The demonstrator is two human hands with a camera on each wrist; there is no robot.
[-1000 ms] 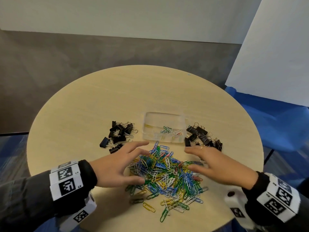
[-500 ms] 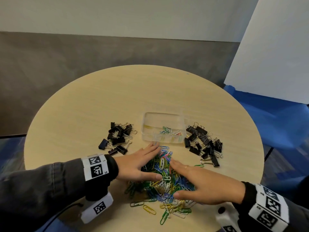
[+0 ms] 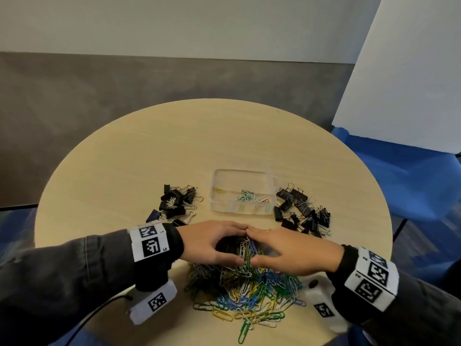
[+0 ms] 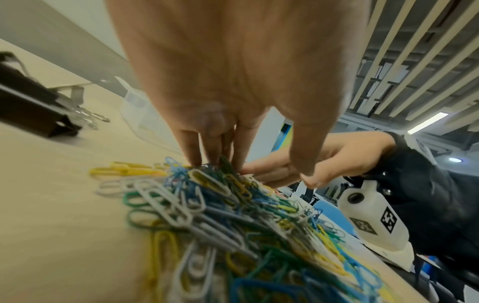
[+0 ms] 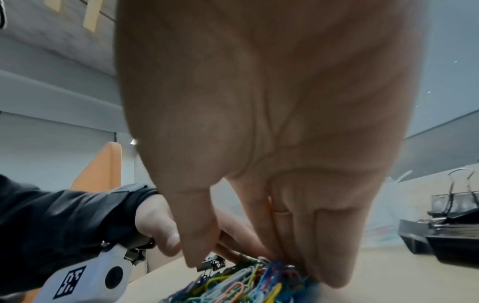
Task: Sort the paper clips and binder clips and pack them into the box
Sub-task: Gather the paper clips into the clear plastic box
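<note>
A heap of coloured paper clips (image 3: 249,288) (image 4: 233,215) (image 5: 246,287) lies at the near edge of the round table (image 3: 174,151). My left hand (image 3: 239,244) (image 4: 261,164) and right hand (image 3: 253,245) (image 5: 259,268) cup the heap's far part from both sides. Their fingertips meet and their fairly straight fingers press into the clips. Both thumbs stand apart from the fingers. Behind the hands stands the clear plastic box (image 3: 217,201) with a few paper clips (image 3: 247,196) inside. Black binder clips lie in one pile left (image 3: 175,201) and another right (image 3: 301,211) of the box.
A white board (image 3: 399,83) leans at the back right above blue flooring (image 3: 411,183). A cable (image 3: 99,310) runs from my left wrist camera. Loose paper clips lie scattered close to the table's near edge.
Both hands have come together from either side of the paper clip heap until their fingertips touch. The clips are pushed into a tighter, higher pile.
</note>
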